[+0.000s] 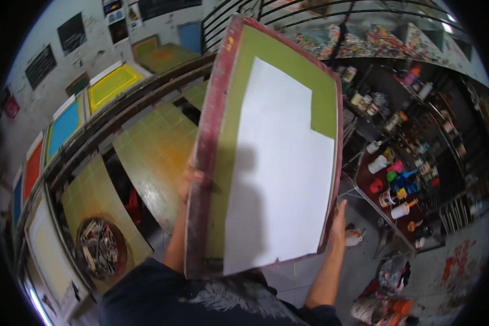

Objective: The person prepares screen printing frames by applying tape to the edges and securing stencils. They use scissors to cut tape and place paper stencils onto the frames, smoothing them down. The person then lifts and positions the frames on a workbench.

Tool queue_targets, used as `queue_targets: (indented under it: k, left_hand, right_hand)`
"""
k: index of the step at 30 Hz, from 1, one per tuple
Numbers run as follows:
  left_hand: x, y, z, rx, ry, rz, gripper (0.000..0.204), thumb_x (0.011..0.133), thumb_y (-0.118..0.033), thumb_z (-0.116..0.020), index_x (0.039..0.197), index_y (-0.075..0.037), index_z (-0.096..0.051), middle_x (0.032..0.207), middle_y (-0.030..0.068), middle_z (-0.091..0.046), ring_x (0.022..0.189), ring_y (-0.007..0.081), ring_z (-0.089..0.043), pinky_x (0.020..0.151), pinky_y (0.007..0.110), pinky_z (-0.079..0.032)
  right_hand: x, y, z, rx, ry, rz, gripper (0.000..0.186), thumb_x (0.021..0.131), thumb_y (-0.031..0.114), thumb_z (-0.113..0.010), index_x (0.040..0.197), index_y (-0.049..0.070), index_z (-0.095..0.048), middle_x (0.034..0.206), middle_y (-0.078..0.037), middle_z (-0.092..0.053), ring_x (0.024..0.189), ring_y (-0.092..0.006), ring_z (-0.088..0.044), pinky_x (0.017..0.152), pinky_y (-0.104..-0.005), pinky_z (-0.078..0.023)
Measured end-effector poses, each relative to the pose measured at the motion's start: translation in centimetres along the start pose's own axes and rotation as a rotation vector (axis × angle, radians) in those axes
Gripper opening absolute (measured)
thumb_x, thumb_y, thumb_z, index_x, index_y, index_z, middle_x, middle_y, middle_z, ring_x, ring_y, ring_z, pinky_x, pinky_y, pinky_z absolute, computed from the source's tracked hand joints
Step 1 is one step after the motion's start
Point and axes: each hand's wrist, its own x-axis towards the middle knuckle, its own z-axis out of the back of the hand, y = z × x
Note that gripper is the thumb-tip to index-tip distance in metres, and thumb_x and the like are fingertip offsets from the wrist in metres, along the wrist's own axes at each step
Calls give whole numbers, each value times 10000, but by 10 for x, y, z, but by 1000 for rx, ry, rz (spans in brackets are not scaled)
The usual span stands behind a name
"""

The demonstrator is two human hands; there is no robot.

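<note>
I hold a large screen printing frame (pixel 214 103) up in front of me, tilted, with its worn dark red border toward me. Inside the border is green mesh (pixel 323 111). A white sheet of paper (pixel 280 168) with a stepped upper right corner covers most of that mesh, and a shadow falls across it. My left hand (pixel 188 182) is closed on the left side of the border, its fingers partly hidden. On the lower right edge my right hand (pixel 338 223) grips the border, thumb showing and the other fingers largely behind it.
To the left stand greenish printing boards (pixel 157 144) and a round tub of tools (pixel 122 239). Beyond them lean yellow (pixel 114 87), blue (pixel 65 130) and red (pixel 32 165) screens. At right is a dark table (pixel 367 171) crowded with bottles; below it, a filled plastic bag (pixel 394 271) lies on the floor.
</note>
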Motion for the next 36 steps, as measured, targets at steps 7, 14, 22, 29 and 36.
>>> queue_targets:
  k: [7,14,22,29,36]
  left_hand:
    - [25,-49,18,745,-287,-199,730,899,-233,-607,1560,-9,-393,1486,157,-532,1332,243,-532,1113,355,-428]
    - [8,-46,83,1029,-1197,-310,562,1033,-421,-618,1330,55,-641,1296,121,-666,1173,182,-588,1057,332,-423]
    - [53,-98,178,1314,-1401,-603,478,1022,-356,-634,1151,97,-713,959,87,-739,867,129,-613,805,298,-499]
    - [101,-112,220,1459,-1458,-721,502,969,-422,-667,1065,64,-747,798,152,-739,734,183,-642,735,350,-516]
    - [123,-111,234,1560,-1532,-634,541,945,-462,-665,1049,63,-739,833,275,-719,792,328,-734,723,425,-531]
  right_hand:
    - [128,46,-98,-52,111,78,759,1050,580,-472,1332,-117,-575,1324,-195,-634,1209,-257,-595,1058,-357,-425]
    - [225,80,-233,-489,430,238,646,1036,562,-491,1167,-41,-682,1096,-213,-713,1031,-314,-665,916,-401,-488]
    - [274,66,-364,-698,582,367,706,1032,596,-458,1085,-63,-706,1065,-292,-702,1034,-421,-663,927,-449,-489]
    - [313,38,-413,-659,568,347,758,1033,634,-420,1018,-64,-713,1112,-254,-645,1066,-398,-613,950,-476,-467]
    - [339,45,-428,-895,635,299,719,1052,603,-386,1037,-37,-713,1139,-239,-631,1066,-404,-606,948,-477,-469]
